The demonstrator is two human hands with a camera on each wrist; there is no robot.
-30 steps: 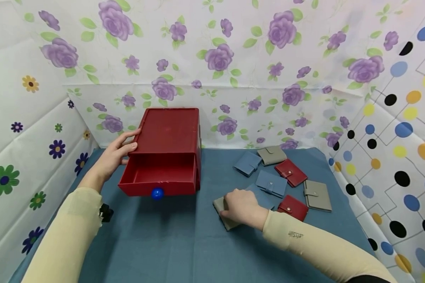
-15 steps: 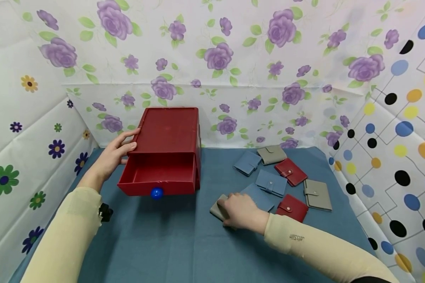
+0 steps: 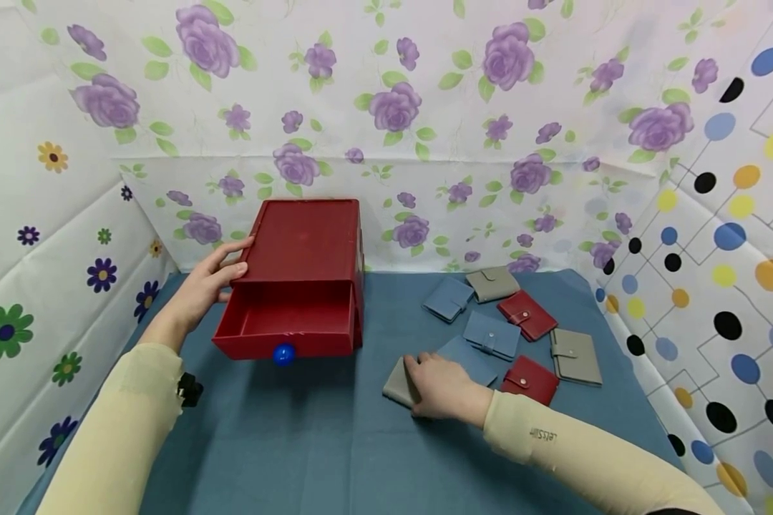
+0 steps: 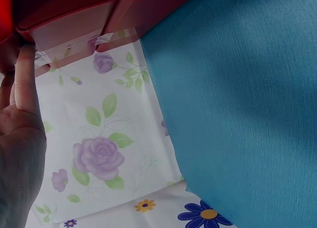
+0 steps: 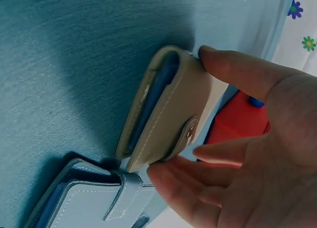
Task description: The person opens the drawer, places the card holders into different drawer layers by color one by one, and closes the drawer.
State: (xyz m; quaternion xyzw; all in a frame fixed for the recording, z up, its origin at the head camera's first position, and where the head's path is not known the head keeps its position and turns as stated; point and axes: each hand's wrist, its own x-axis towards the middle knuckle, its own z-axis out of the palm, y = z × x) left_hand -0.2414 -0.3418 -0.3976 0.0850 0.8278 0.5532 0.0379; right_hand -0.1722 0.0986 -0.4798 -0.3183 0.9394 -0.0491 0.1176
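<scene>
My right hand (image 3: 447, 386) pinches a grey-beige snap wallet (image 3: 399, 386) by its edges, low over the blue cloth. In the right wrist view, the thumb is at one end of the wallet (image 5: 181, 99) and the fingertips at the other, near the snap strap. A light blue wallet (image 3: 470, 357) lies right beside this hand, partly hidden by it. My left hand (image 3: 196, 290) rests against the left side of a red drawer box (image 3: 305, 243), fingers extended along its top edge. The box's drawer (image 3: 283, 343), with a blue knob (image 3: 284, 354), is pulled out and nothing shows inside.
On the right lie blue wallets (image 3: 492, 335), red wallets (image 3: 530, 379) and grey wallets (image 3: 576, 356), several in all, loosely grouped. Flowered sheets (image 3: 425, 214) stand behind and at the left, a dotted sheet (image 3: 715, 286) at the right. Blue cloth (image 3: 296, 443) covers the table.
The grey-beige wallet has turned and shifted slightly left, and my right hand's fingers have changed their hold on it. My left hand and the drawer box stay as they were.
</scene>
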